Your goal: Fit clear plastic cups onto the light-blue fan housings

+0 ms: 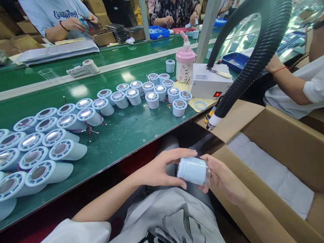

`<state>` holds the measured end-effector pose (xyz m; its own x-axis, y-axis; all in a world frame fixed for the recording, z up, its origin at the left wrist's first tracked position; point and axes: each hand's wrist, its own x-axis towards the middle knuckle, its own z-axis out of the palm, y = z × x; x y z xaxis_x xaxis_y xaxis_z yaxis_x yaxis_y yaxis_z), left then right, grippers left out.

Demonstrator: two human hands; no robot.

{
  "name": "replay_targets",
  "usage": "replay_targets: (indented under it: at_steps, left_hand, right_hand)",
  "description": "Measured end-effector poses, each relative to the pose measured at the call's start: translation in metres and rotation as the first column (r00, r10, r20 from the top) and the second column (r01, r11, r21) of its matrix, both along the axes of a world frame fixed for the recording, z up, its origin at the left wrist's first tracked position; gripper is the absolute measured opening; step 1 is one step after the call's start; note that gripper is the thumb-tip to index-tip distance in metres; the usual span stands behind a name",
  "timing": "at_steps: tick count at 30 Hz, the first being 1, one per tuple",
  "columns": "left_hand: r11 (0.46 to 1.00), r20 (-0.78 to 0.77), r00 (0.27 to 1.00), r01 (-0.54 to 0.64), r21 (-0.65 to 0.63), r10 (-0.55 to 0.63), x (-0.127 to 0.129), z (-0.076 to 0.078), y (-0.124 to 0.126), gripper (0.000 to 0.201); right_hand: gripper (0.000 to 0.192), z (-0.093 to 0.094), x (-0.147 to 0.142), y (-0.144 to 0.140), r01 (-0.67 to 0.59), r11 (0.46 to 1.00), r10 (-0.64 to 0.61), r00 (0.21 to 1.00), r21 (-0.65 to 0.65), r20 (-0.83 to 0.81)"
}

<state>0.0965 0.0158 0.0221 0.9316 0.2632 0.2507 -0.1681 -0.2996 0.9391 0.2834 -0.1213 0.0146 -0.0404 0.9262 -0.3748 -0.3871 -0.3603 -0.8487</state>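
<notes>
Above my lap, beyond the table's near edge, a light-blue cylinder [192, 170] lies on its side with a clear plastic cover around it. My left hand [164, 168] grips its left end, fingers along the top and thumb underneath. At the clear right end, my right hand [219, 173] has its fingers wrapped around the cover; some fingertips are hidden behind it. On the green table [121, 131] stand several light-blue cylinders [179, 107] of the same kind, with round metallic tops. Thin red and black wires [89, 131] trail from some of them.
An open cardboard box [286, 135] with white lining stands at my right. A black flexible hose [255, 64] arches over a white control box [206, 81] with a lit red switch. Beside that stands a pink-lidded cup [185, 65]. Other people work across the table and at right.
</notes>
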Motion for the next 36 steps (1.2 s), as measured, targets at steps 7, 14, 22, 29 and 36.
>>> replay_targets:
  at_steps: [7,14,22,29,36]
  left_hand:
    - [1.0,0.003,1.0,0.011,-0.029,-0.01,-0.002,0.0,-0.001,0.083]
    - [0.999,-0.016,1.0,0.0,-0.039,-0.001,-0.002,0.0,-0.003,0.077]
    - [0.978,-0.174,0.979,-0.138,-0.156,0.11,-0.004,0.008,-0.013,0.065]
    - [0.958,-0.26,0.965,-0.111,-0.264,0.04,-0.004,0.009,-0.013,0.069]
    - [0.929,-0.191,0.98,-0.017,-0.37,-0.058,-0.007,0.008,-0.009,0.069]
  right_hand:
    - [0.05,-0.001,-0.004,0.002,0.0,0.994,-0.013,0.993,-0.106,-0.117]
    - [0.062,0.004,-0.006,0.005,-0.111,0.954,0.052,0.976,-0.278,-0.213]
    - [0.02,-0.016,-0.002,-0.007,0.069,0.981,-0.134,0.918,0.184,0.373]
    - [0.062,-0.017,0.005,-0.015,-0.324,0.714,-0.333,0.623,0.62,0.708]
    - [0.045,-0.017,0.002,-0.017,0.007,0.953,-0.081,0.969,0.303,0.233]
